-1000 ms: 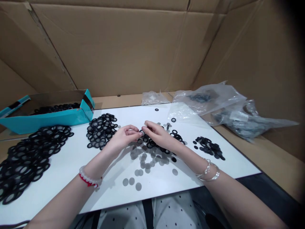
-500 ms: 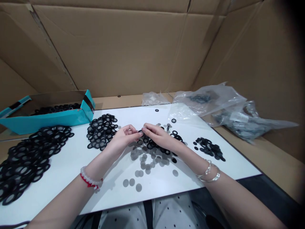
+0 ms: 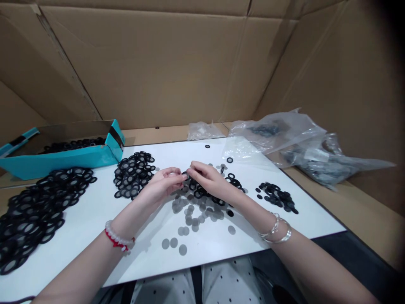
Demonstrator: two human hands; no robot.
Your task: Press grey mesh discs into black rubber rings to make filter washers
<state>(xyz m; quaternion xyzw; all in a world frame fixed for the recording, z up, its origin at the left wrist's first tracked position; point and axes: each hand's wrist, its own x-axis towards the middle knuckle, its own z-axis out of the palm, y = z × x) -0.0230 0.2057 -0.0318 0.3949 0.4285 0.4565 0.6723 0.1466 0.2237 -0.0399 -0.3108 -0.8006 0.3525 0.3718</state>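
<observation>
My left hand (image 3: 163,185) and my right hand (image 3: 209,179) meet fingertip to fingertip above the middle of a white board (image 3: 95,219). Both pinch one small black ring (image 3: 185,173) between them. Under my right hand lies a scatter of black rings (image 3: 218,198). Grey mesh discs (image 3: 190,213) are strewn just in front of the hands. A pile of rings with mesh fitted (image 3: 133,173) sits just left of my left hand.
A big heap of finished rings (image 3: 34,211) covers the board's left end. A teal box (image 3: 63,152) with more rings stands at the back left. A small ring pile (image 3: 276,196) lies right. Plastic bags (image 3: 300,143) lie far right. Cardboard walls enclose the place.
Both hands stay together at the same spot, shifting only slightly with small finger movements on the ring. Nothing else has moved.
</observation>
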